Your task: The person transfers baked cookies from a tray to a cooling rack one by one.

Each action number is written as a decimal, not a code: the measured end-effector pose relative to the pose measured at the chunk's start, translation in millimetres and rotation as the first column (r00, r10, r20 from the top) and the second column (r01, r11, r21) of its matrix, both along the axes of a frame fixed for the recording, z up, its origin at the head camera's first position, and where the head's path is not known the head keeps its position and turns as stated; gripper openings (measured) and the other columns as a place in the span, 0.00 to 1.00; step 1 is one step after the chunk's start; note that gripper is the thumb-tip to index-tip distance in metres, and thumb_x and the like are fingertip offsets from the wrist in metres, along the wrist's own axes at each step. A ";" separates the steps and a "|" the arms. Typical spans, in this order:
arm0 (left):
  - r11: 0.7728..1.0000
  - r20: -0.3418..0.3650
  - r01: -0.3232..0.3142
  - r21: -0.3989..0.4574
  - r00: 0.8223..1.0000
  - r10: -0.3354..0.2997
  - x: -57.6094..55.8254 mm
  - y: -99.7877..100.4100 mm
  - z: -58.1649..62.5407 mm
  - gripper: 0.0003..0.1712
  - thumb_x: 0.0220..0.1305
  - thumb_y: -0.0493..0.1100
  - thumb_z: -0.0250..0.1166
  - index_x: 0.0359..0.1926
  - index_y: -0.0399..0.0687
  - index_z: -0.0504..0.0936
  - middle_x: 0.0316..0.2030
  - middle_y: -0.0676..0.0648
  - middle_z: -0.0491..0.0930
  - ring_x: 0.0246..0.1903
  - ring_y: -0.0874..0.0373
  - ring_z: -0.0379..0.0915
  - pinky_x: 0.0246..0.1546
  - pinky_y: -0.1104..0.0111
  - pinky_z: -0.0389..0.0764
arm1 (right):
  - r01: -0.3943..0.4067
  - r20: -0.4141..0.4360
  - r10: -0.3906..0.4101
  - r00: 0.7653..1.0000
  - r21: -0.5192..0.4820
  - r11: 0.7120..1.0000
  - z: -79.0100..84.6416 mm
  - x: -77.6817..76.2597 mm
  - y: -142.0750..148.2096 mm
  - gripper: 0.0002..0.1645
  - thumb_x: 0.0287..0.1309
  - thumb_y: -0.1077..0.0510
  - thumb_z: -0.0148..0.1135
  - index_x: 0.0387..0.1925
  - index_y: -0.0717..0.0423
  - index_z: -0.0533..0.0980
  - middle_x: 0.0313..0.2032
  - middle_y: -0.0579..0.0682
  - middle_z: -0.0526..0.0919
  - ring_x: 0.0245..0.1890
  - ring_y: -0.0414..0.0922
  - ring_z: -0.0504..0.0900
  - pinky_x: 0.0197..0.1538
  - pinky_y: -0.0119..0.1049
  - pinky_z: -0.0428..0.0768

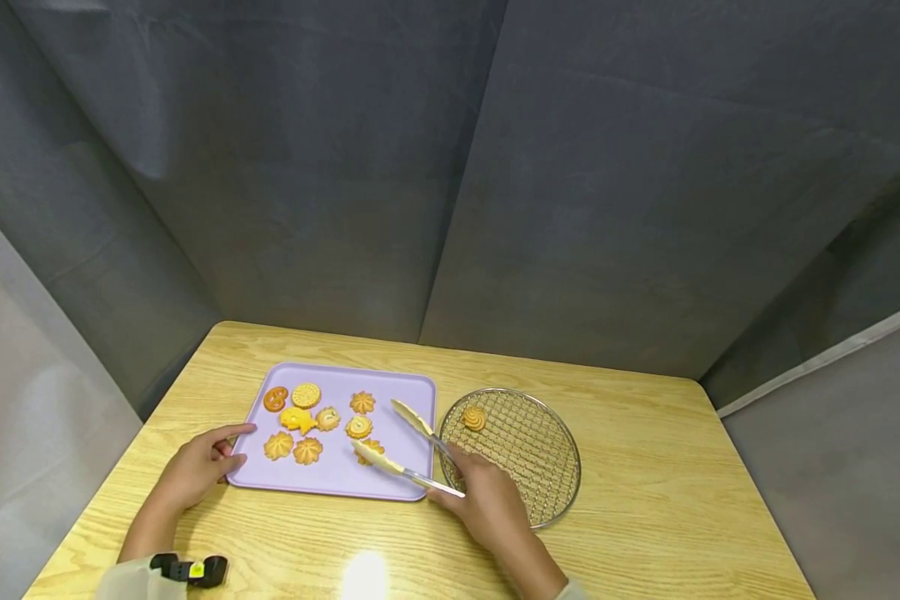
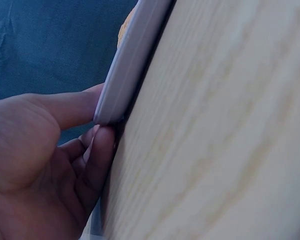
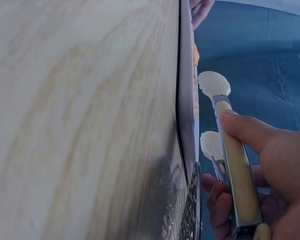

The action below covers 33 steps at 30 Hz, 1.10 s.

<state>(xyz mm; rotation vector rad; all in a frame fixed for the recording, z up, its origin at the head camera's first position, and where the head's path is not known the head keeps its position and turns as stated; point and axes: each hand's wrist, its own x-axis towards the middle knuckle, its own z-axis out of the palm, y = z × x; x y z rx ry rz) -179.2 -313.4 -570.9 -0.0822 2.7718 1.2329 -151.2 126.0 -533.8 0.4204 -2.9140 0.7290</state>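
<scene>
At its left edge, the lilac tray [image 1: 330,487] is pinched by my left hand [image 1: 195,468]; the left wrist view has the thumb on one side of the rim [image 2: 121,85] and curled fingers at the other. My right hand [image 1: 487,496] grips metal tongs [image 1: 420,477] with cream tips, their arms spread apart over the tray's right part. The nearer tip overlaps a flower-shaped cookie [image 1: 372,447] in the head view. Close by lie a round cookie [image 1: 359,427] and another flower-shaped cookie [image 1: 362,402]. In the right wrist view, thumb and fingers wrap the tongs' handle [image 3: 238,170].
Right of the tray is a round wire rack [image 1: 547,450] bearing one swirled cookie [image 1: 474,418]. More cookies lie on the tray's left half, among them a pretzel [image 1: 275,399] and a fish-shaped one [image 1: 297,419]. Grey curtains [image 1: 570,208] stand behind the wooden table [image 1: 645,500].
</scene>
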 end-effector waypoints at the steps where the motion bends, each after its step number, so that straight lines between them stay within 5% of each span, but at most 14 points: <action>1: 1.000 0.001 0.000 0.001 1.000 0.000 0.0 0.0 -0.2 0.28 0.68 0.32 0.66 0.68 0.41 0.77 0.35 0.44 0.69 0.28 0.55 0.68 0.25 0.68 0.75 | -0.001 0.006 0.001 1.000 0.001 1.000 -0.2 0.5 -0.8 0.47 0.50 0.37 0.78 0.68 0.53 0.76 0.35 0.44 0.84 0.31 0.39 0.79 0.35 0.38 0.79; 8: 1.000 0.001 0.001 0.009 1.000 -0.001 -0.3 -0.5 -1.2 0.28 0.68 0.32 0.66 0.68 0.41 0.77 0.35 0.44 0.69 0.28 0.55 0.69 0.25 0.68 0.76 | -0.003 -0.003 0.003 1.000 0.033 0.999 0.2 4.6 -5.1 0.48 0.49 0.35 0.77 0.67 0.53 0.77 0.39 0.49 0.87 0.34 0.45 0.84 0.37 0.42 0.81; 20: 1.000 -0.014 0.008 0.020 1.000 -0.008 2.0 0.0 0.0 0.28 0.68 0.32 0.66 0.68 0.40 0.77 0.35 0.44 0.69 0.28 0.55 0.69 0.26 0.68 0.77 | -0.023 -0.034 0.027 0.999 0.100 0.995 4.1 9.6 -7.5 0.45 0.51 0.35 0.76 0.67 0.51 0.78 0.25 0.40 0.73 0.22 0.37 0.67 0.27 0.34 0.69; 30: 1.000 -0.011 0.006 0.021 1.000 -0.006 2.7 0.2 0.5 0.28 0.68 0.32 0.66 0.68 0.40 0.77 0.35 0.44 0.69 0.29 0.55 0.70 0.26 0.68 0.78 | -0.025 -0.042 0.030 0.999 0.123 0.992 5.6 11.4 -7.8 0.41 0.52 0.35 0.74 0.65 0.47 0.80 0.39 0.52 0.88 0.31 0.46 0.83 0.32 0.42 0.79; 33: 1.000 -0.010 0.004 0.022 1.000 -0.004 2.9 0.2 0.5 0.28 0.68 0.32 0.66 0.68 0.40 0.77 0.35 0.44 0.68 0.29 0.55 0.69 0.26 0.68 0.78 | -0.027 -0.031 0.030 0.999 0.109 0.994 6.6 12.1 -7.1 0.39 0.54 0.36 0.74 0.65 0.46 0.80 0.34 0.48 0.86 0.29 0.44 0.81 0.31 0.41 0.78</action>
